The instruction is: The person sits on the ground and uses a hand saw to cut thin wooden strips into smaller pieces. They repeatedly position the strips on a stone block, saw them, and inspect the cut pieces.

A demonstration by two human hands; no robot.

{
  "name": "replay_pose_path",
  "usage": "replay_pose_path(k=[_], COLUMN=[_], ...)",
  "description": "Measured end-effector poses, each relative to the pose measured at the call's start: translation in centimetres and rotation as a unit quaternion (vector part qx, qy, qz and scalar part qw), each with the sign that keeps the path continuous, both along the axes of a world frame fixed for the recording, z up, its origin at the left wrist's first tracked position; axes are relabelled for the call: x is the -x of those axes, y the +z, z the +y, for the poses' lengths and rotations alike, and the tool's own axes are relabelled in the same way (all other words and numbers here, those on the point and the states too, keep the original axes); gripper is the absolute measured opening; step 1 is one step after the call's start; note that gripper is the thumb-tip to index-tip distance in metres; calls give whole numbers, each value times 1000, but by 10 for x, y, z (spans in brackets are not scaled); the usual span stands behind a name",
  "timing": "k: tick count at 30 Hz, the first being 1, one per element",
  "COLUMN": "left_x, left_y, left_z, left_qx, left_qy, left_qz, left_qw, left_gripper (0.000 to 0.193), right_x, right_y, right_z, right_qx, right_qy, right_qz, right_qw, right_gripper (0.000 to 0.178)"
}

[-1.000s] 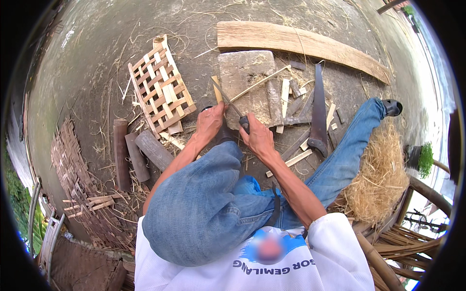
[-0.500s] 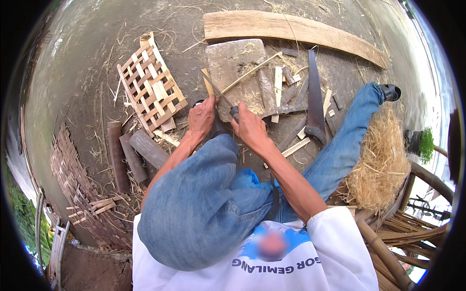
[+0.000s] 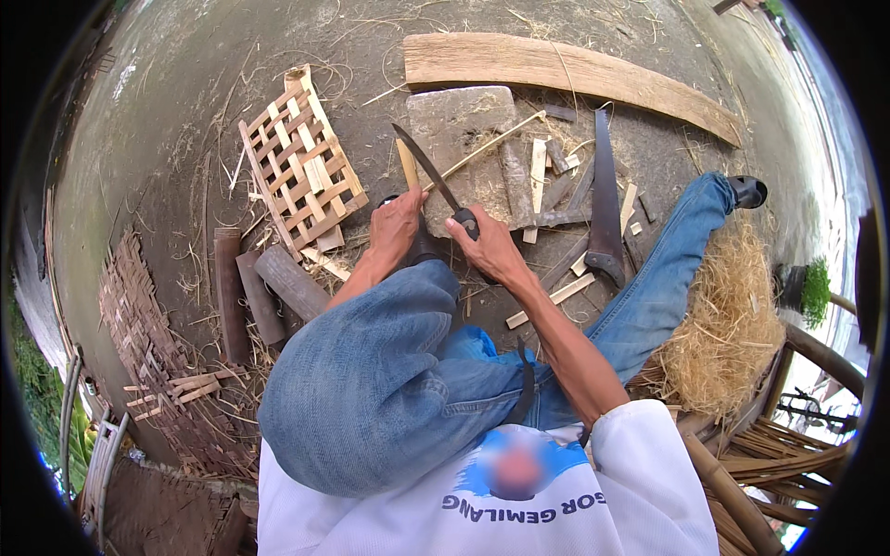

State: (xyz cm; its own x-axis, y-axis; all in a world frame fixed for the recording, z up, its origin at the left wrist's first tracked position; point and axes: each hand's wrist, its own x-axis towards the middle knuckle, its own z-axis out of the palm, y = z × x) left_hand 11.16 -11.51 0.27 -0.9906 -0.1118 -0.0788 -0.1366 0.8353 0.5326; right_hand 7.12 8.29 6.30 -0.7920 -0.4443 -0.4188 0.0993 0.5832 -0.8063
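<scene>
My right hand (image 3: 489,248) is closed around the dark handle of a knife (image 3: 430,170). The long curved blade points away and to the left, its tip close to the far end of a light strip of split bamboo (image 3: 406,166). That strip stands out of my left hand (image 3: 394,227), whose fingers are closed around its lower part beside my knee and dark shoe. Whether the blade touches the strip I cannot tell. A thin pale stick (image 3: 487,148) slants over a flat stone slab (image 3: 454,109) just beyond both hands.
Left of my hands lies a woven bamboo lattice (image 3: 301,167), with bamboo tube sections (image 3: 232,295) nearer me. A handsaw (image 3: 605,190) and several offcuts lie right of the slab. A long plank (image 3: 556,69) curves behind it. Straw-like shavings (image 3: 728,324) are heaped beyond my right leg.
My right hand has turned the knife more upright and moved slightly right and nearer me. The blade shows broader now. The left hand still holds the strip; the whole view has shifted a little.
</scene>
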Motion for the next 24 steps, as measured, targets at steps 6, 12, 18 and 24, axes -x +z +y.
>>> replay_pose_path(k=[6, 12, 18, 24], left_x=[1, 3, 2, 2], left_y=[-1, -4, -4, -3], left_z=[0, 0, 1, 0], left_qx=[-13, -7, -10, 2], left_qy=[-5, -14, 0, 1], left_qz=[22, 18, 24, -7], left_qw=[1000, 1000, 1000, 1000], left_gripper=[16, 18, 17, 14], right_x=[1, -2, -1, -2], right_y=[-11, -14, -15, -11], right_z=[-1, 1, 0, -3], right_qx=[4, 12, 8, -4], right_qy=[-17, -37, -28, -17], right_qz=[-31, -27, -23, -14], right_qw=[999, 999, 999, 1000], right_gripper=[44, 44, 44, 43])
